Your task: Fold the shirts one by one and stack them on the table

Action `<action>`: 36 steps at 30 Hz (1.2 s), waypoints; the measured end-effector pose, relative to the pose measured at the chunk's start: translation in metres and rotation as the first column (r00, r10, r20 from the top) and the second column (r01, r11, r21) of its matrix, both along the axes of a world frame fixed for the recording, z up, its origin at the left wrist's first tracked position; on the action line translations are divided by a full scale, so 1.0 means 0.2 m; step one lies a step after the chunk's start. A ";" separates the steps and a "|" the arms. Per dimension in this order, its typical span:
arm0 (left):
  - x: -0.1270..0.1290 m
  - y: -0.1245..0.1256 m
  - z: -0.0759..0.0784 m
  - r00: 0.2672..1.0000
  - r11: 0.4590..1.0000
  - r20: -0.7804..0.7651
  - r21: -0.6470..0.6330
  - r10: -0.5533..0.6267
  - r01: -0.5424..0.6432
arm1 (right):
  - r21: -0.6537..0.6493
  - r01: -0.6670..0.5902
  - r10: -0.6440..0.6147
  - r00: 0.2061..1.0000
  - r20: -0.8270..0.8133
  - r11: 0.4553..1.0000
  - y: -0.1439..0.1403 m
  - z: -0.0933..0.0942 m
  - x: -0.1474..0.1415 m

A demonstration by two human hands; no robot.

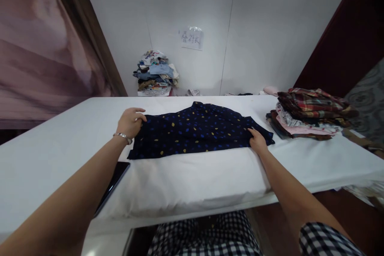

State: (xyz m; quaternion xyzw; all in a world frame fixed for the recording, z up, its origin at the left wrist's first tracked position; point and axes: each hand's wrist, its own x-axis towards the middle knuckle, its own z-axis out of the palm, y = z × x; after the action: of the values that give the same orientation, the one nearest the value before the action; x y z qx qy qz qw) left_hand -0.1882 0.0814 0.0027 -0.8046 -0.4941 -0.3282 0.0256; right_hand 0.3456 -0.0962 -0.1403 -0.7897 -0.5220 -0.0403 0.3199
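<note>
A dark navy shirt [198, 130] with blue and yellow spots lies spread sideways on the white table, its collar toward the wall. My left hand [131, 123], with a bracelet at the wrist, is at the shirt's upper left corner, fingers bent and closed on the fabric edge. On the right side, my right hand [257, 141] pinches the cloth near the lower right end. Its lower fingers are partly hidden.
A stack of folded clothes [312, 114] stands at the table's right. Behind the table is a tall clothes pile [156, 72] against the wall, near a paper sign [192, 39]. A dark phone-like device [120, 174] lies by my left forearm.
</note>
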 end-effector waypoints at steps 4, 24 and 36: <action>-0.09 -0.02 -0.23 0.958 0.955 -0.257 -0.294 -0.128 0.049 | 0.016 0.066 -0.067 0.996 0.058 0.998 0.01 -0.02 0.01; 0.10 -0.13 -0.46 0.911 0.971 -0.345 -0.153 -0.228 0.185 | 0.170 0.249 -0.255 0.967 0.015 0.953 -0.03 0.01 0.06; -0.06 -0.14 -0.49 0.863 0.921 -0.336 -0.235 -0.378 0.312 | 0.034 0.246 -0.244 0.969 -0.040 0.969 -0.15 0.02 0.14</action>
State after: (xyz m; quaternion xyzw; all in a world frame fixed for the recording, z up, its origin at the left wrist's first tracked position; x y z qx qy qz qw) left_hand -0.2007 0.0531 -0.0961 -0.9270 -0.3540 -0.1236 -0.0095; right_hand 0.3727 -0.1256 -0.1370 -0.8424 -0.4138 -0.0756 0.3369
